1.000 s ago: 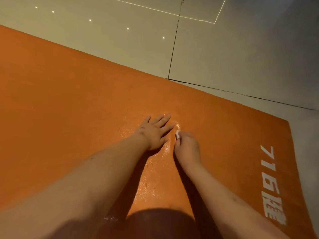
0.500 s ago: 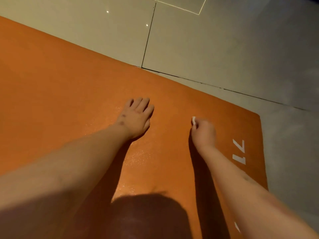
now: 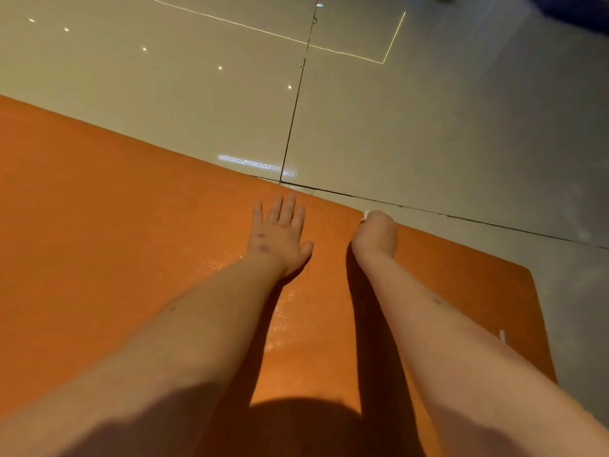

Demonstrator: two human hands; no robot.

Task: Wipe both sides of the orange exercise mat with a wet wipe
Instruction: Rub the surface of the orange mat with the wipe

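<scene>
The orange exercise mat lies flat on the floor and fills the lower left of the view. My left hand presses flat on it with straight fingers, near the far edge. My right hand is curled around a small white wet wipe, of which only a tip shows past the fingers. That hand sits on the mat right at its far edge. A wet, glossy streak runs between my forearms.
Beige floor tiles with dark grout lines stretch beyond the mat's far edge and to its right. The mat's rounded right corner is in view. A dark shadow covers the mat at the bottom middle.
Both hands have slid away from me toward the mat's far edge, the right one carrying the wipe. The view has shifted, so the white print on the mat is now hidden by my right arm.
</scene>
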